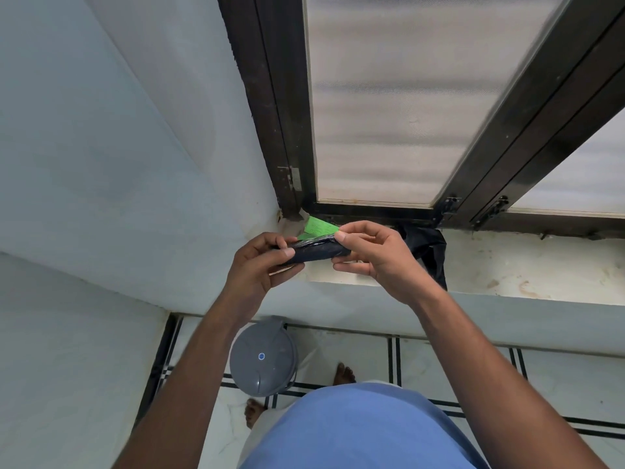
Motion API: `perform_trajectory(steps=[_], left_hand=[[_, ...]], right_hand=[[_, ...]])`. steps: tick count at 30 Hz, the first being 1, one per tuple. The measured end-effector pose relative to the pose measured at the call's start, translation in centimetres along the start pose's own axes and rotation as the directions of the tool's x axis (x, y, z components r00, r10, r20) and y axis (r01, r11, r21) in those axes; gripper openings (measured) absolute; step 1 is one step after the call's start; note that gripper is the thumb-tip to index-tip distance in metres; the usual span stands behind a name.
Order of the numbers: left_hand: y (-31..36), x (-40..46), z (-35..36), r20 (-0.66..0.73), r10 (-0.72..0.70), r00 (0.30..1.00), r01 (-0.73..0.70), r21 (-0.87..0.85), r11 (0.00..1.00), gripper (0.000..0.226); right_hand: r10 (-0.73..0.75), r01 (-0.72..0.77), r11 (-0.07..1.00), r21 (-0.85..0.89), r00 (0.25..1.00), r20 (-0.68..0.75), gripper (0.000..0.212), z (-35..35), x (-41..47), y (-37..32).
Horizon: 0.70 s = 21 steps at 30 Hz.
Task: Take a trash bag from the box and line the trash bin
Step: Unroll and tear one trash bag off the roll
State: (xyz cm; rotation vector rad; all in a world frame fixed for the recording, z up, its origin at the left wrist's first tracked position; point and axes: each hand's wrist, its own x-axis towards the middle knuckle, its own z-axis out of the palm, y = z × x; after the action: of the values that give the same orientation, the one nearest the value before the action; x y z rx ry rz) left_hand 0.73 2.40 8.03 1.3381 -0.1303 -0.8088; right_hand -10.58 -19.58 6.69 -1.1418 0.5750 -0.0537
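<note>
Two hands (260,262) — one black bag roll (314,252), one green label (319,226), one grey bin (262,357), one loose black bag (427,252).

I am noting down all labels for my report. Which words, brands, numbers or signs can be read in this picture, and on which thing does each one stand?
No text can be read here.
Green label on the roll of black trash bags: print is too small and blurred.
Round blue sticker on the grey trash bin lid: too small to read.

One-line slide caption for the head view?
Both hands, left hand and right hand, hold a trash bag roll above the closed bin.
</note>
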Motion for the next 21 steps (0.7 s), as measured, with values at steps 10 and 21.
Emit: perform_trajectory(steps=[10,21], left_hand=[[-0.3,-0.1,-1.0,-0.028,-0.002,1.000,0.001,-0.038,0.999,0.035],[1.6,0.3,1.1,0.092,-0.002,0.996,-0.057,0.639,0.767,0.044]], right_hand=[[0.017,-0.018,0.999,0.032,1.000,0.014,0.044,0.2,-0.3,-0.5],[0.047,-0.024,0.990,-0.140,0.985,0.166,0.048,-1.0,-1.5,-2.4]])
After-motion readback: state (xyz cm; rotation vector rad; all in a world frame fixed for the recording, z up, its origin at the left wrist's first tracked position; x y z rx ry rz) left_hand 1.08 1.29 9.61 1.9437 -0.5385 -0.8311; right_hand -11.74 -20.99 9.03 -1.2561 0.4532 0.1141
